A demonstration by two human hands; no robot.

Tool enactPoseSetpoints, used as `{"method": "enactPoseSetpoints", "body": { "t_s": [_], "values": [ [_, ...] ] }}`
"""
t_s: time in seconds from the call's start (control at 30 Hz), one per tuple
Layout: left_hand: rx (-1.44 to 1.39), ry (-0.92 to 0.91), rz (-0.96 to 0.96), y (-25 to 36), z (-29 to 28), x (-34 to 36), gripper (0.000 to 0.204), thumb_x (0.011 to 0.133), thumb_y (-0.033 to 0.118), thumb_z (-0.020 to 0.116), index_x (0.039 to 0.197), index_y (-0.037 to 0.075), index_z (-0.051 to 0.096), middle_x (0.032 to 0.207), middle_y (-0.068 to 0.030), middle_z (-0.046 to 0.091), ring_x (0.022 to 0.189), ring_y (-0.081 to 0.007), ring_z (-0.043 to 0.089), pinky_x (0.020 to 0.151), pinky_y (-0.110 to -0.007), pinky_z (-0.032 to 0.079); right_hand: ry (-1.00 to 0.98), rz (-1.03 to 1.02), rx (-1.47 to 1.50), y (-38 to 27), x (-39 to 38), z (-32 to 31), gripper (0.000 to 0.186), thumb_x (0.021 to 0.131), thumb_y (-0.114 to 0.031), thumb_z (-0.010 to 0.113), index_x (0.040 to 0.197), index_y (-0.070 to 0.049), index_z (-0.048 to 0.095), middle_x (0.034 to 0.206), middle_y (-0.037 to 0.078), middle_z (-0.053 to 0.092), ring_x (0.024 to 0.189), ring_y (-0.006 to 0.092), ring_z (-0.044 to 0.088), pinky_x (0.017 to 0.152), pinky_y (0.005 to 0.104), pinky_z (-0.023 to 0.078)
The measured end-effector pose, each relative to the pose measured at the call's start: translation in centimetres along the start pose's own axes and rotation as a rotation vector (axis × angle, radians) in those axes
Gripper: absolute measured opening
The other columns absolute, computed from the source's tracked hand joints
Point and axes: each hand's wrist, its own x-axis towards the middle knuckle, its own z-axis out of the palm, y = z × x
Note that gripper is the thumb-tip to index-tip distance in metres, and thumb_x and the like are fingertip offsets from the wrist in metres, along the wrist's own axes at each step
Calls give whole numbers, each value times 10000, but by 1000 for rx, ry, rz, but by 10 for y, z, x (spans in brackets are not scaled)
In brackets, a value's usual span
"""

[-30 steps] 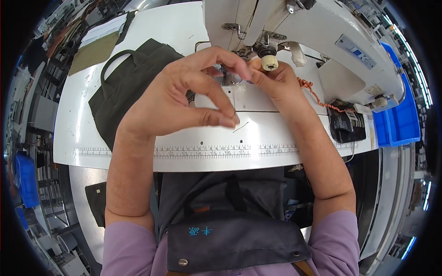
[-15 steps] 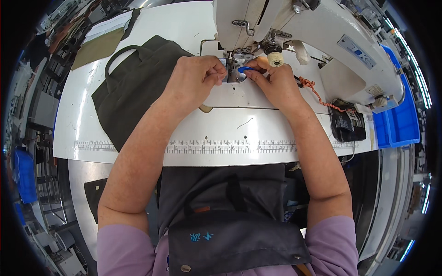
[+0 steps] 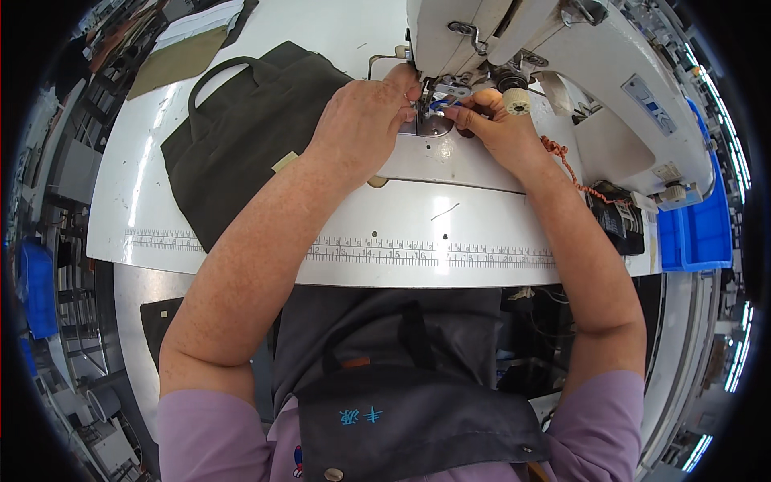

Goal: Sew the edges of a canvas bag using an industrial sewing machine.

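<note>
At the needle area of a white sewing machine (image 3: 634,76), both my hands work close together. My left hand (image 3: 361,124) is on the left side of the presser foot (image 3: 426,98), its fingertips pinched together and partly hidden behind the machine head. Whatever they hold cannot be made out. From the right, my right hand (image 3: 498,124) pinches a small blue looped object (image 3: 442,105) beside the needle, above the metal needle plate (image 3: 434,127). A dark green fabric bag piece (image 3: 241,136) with a strap handle lies flat left of my left forearm.
A printed ruler strip (image 3: 377,251) runs along the front of the white table (image 3: 482,221). An orange coiled cord (image 3: 570,170) leads to a dark item (image 3: 617,221) at the right. Blue bins (image 3: 699,229) stand beyond the right edge. Olive and white pieces (image 3: 173,64) lie far left.
The view has shifted, so the machine and table appear farther right. My left hand has reached farther up beside the presser foot. The right hand still pinches the blue looped object.
</note>
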Motion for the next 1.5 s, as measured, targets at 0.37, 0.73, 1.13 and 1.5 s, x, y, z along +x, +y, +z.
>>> {"method": "enactPoseSetpoints", "body": {
  "t_s": [0.37, 0.73, 1.13, 1.5],
  "values": [
    [-152, 78, -135, 2, 5, 3, 117, 885, -20, 690, 991, -12, 740, 848, -123, 760, 730, -217, 742, 697, -296, 574, 95, -32, 37, -7, -11, 6, 175, 905, -155, 804, 963, 0, 746, 810, 24, 725, 726, 72, 641, 675, 245, 526],
    [-87, 162, -106, -5, 11, 4, 105, 821, 45, 789, 910, -7, 774, 836, -102, 706, 695, -206, 695, 675, -310, 558, 52, -42, 66, -4, -8, 2, 153, 922, -139, 787, 958, -1, 733, 796, 10, 697, 726, 64, 599, 671, 228, 488],
    [-73, 173, -97, -13, 21, 5, 130, 763, 30, 757, 887, 0, 778, 822, -100, 703, 675, -208, 684, 659, -301, 560, 32, -55, 60, -7, -10, 0, 115, 965, -126, 742, 951, -12, 751, 814, 8, 714, 744, 56, 603, 690, 219, 466],
    [-111, 160, -167, -10, 22, 7, 94, 765, 72, 775, 848, 28, 787, 820, -84, 705, 686, -221, 688, 679, -320, 561, 9, -74, 35, -8, -11, -1, 181, 942, -179, 773, 969, -7, 723, 792, 5, 670, 749, 72, 586, 700, 237, 475]
  ]
}}
